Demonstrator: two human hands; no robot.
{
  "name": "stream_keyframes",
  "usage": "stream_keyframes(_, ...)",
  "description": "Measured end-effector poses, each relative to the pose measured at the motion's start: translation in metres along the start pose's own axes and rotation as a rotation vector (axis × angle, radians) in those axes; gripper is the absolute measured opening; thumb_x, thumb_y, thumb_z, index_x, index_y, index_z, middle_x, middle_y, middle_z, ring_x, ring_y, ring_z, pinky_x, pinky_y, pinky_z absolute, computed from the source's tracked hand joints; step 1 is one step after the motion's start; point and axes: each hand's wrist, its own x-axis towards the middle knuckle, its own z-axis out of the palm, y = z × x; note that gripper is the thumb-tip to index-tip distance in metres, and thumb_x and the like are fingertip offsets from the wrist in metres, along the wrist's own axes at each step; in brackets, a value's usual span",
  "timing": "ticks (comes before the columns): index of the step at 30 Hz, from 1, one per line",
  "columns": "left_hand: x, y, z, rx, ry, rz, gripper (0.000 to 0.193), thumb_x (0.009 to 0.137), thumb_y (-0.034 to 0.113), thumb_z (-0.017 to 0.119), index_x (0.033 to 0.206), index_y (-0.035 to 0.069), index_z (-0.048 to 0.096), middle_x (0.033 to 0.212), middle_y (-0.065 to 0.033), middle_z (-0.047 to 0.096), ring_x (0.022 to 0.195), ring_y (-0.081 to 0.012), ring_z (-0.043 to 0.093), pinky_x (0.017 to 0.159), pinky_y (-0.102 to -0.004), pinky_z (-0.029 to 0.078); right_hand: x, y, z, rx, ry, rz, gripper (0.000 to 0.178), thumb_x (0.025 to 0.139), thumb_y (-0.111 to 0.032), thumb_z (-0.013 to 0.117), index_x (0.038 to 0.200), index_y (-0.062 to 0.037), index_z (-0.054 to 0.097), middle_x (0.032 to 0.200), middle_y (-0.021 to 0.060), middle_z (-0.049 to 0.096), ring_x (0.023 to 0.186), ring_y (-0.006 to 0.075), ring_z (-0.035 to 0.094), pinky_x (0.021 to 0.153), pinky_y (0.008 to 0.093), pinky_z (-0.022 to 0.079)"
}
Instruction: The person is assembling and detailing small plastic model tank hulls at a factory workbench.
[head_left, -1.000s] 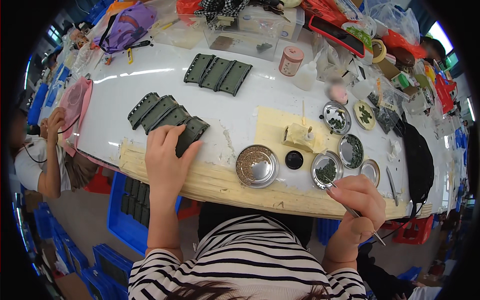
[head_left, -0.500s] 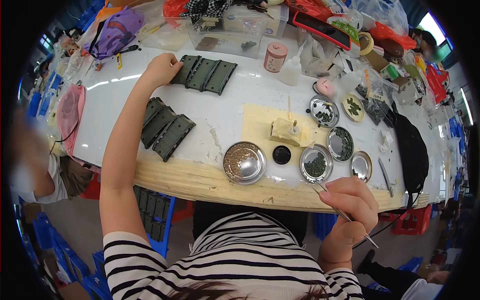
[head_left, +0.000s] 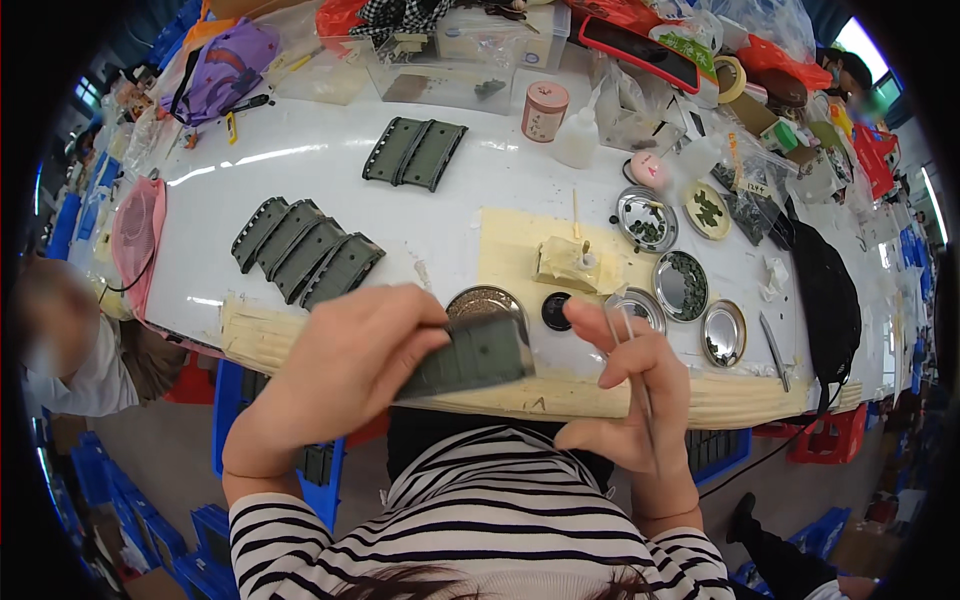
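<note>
My left hand (head_left: 345, 365) grips one end of a dark green ribbed rectangular piece (head_left: 475, 355) above the table's front edge. Facing it, my right hand (head_left: 650, 400) has tweezers (head_left: 645, 405) lying across the fingers, its thumb and forefinger spread toward the piece. Behind the held piece, a metal dish of brown grains (head_left: 485, 298) is partly covered. A second metal dish (head_left: 640, 300) sits partly behind my right fingers. Similar green pieces lie in two groups, three at the left (head_left: 300, 250) and two farther back (head_left: 415, 153).
A putty-like block (head_left: 570, 265) stands on yellow paper (head_left: 500, 245) beside a black round lid (head_left: 556, 310). Dishes of green bits (head_left: 682, 285) line the right, near a black cloth bag (head_left: 830, 300). A pink tin (head_left: 545, 110) and white bottle (head_left: 577, 140) stand behind.
My left hand has come from the far-left group to the front with one green piece, leaving two there. My right hand, with the tweezers, has moved left toward it.
</note>
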Motion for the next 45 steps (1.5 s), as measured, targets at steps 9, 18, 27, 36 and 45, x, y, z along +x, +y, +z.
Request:
stream_keyframes(9,-0.008,0.032,0.018,-0.098,-0.035,0.27,0.02,0.078,0.007,0.07,0.094,-0.001,0.06,0.079,-0.0116,0.06,0.067,-0.0263,0.059,0.057,-0.0333,0.047,-0.008,-0.02,0.008,-0.088,-0.243,-0.117,0.045,0.064,-0.016,0.087,0.077,-0.0071,0.045,0.102,0.026,0.062,0.089,0.0278,0.066,0.068,0.03,0.054)
stream_keyframes(18,-0.035,0.049,-0.046,-1.134,0.181,0.652,0.026,0.09,0.027,0.061,0.1,0.004,0.055,0.082,-0.0119,0.066,0.067,-0.0186,0.061,0.057,-0.0285,0.049,-0.016,-0.02,-0.022,0.066,0.376,-0.17,0.068,0.044,-0.022,0.096,0.081,-0.0141,0.04,0.1,0.0256,0.063,0.093,0.025,0.063,0.08,0.0329,0.053)
stream_keyframes(27,-0.056,0.046,-0.033,-1.414,0.066,0.635,0.023,0.091,0.026,0.06,0.102,0.006,0.054,0.08,-0.0121,0.065,0.064,-0.0179,0.06,0.055,-0.0283,0.047,-0.019,-0.011,-0.044,-0.001,0.369,-0.294,0.067,0.05,-0.025,0.095,0.087,-0.0112,0.041,0.1,0.026,0.061,0.094,0.0255,0.062,0.079,0.0308,0.053)
stream_keyframes(36,-0.063,0.043,-0.009,-1.612,-0.06,0.551,0.021,0.092,0.024,0.058,0.104,0.008,0.053,0.079,-0.0123,0.065,0.061,-0.0172,0.058,0.053,-0.028,0.046,-0.044,-0.019,-0.092,-0.036,0.353,-0.367,0.062,0.065,-0.034,0.084,0.098,-0.0052,0.04,0.103,0.0204,0.048,0.092,0.0268,0.054,0.079,0.0373,0.046)
stream_keyframes(45,-0.056,0.031,-0.003,-1.72,-0.093,0.485,0.019,0.092,0.023,0.056,0.106,0.01,0.052,0.077,-0.0125,0.064,0.059,-0.0164,0.056,0.052,-0.0278,0.044,-0.042,-0.021,-0.1,-0.102,0.262,-0.432,0.069,0.077,-0.046,0.073,0.117,0.004,0.047,0.117,0.0254,0.051,0.113,0.036,0.053,0.103,0.0498,0.04)
